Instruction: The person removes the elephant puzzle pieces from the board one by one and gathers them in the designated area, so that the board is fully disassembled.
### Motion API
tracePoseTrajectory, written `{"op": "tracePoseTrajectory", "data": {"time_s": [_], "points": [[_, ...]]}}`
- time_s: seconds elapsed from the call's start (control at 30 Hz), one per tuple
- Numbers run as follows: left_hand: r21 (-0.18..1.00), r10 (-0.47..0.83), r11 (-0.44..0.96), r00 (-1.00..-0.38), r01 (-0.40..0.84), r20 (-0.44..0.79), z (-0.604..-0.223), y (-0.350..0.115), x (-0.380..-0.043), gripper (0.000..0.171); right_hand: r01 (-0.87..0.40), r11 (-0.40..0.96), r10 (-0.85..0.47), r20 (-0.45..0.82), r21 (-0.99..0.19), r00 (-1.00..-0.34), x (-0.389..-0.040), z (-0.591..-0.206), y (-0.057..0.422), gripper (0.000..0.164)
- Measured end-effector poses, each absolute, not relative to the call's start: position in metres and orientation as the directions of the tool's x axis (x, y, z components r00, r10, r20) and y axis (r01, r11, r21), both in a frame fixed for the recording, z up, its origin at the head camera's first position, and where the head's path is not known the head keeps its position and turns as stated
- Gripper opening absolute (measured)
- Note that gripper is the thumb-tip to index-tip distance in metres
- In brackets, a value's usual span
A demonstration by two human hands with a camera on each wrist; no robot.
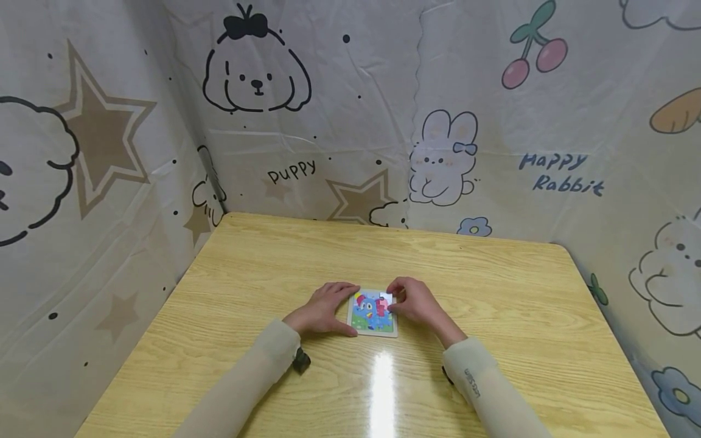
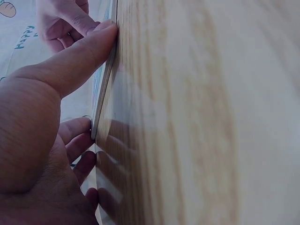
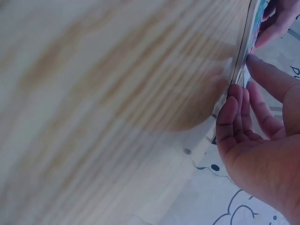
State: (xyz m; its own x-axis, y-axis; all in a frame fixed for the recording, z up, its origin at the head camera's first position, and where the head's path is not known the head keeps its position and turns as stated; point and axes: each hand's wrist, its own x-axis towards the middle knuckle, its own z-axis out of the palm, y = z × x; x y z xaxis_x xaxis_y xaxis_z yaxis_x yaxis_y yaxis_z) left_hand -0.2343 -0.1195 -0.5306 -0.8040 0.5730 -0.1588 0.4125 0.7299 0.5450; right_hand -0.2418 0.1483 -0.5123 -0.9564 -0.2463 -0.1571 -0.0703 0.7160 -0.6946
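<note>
A small square jigsaw puzzle (image 1: 368, 322) with a pale border lies flat on the table, showing a blue cartoon figure on green ground. At its left side, my left hand (image 1: 327, 309) holds the board, thumb at the near edge and fingers by the far left corner. My right hand (image 1: 417, 302) bends over the upper right part, with thumb and index fingertips on the puzzle around a pale, shiny patch; whether a loose piece is between them is hidden. In the right wrist view, the other fingers (image 3: 238, 110) curl beside the board's edge.
The wood-grain table (image 1: 263, 261) reaches out around the puzzle, with a bright light reflection in front. A printed curtain (image 1: 350, 109) hangs behind the far edge and along both sides.
</note>
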Motion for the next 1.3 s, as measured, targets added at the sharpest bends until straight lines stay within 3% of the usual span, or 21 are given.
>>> {"op": "tracePoseTrajectory", "data": {"time_s": [0.7, 0.87, 1.1, 1.3], "points": [[0.542, 0.59, 0.711, -0.8, 0.448, -0.112, -0.523, -0.116, -0.23, 0.102, -0.07, 0.701, -0.265, -0.168, -0.71, -0.949, -0.243, -0.511, 0.15, 0.029], [0.574, 0.586, 0.685, -0.808, 0.449, -0.067, -0.523, -0.101, -0.228, 0.089, -0.077, 0.706, -0.269, -0.165, -0.704, -0.949, -0.243, -0.511, 0.15, 0.029], [0.578, 0.489, 0.714, -0.872, 0.395, -0.009, -0.53, -0.077, -0.222, 0.064, -0.093, 0.716, -0.28, -0.162, -0.692, -0.946, -0.243, -0.513, 0.148, 0.029], [0.554, 0.454, 0.735, -0.89, 0.39, 0.025, -0.53, -0.07, -0.218, 0.061, -0.097, 0.726, -0.279, -0.163, -0.681, -0.946, -0.242, -0.51, 0.147, 0.029]]}}
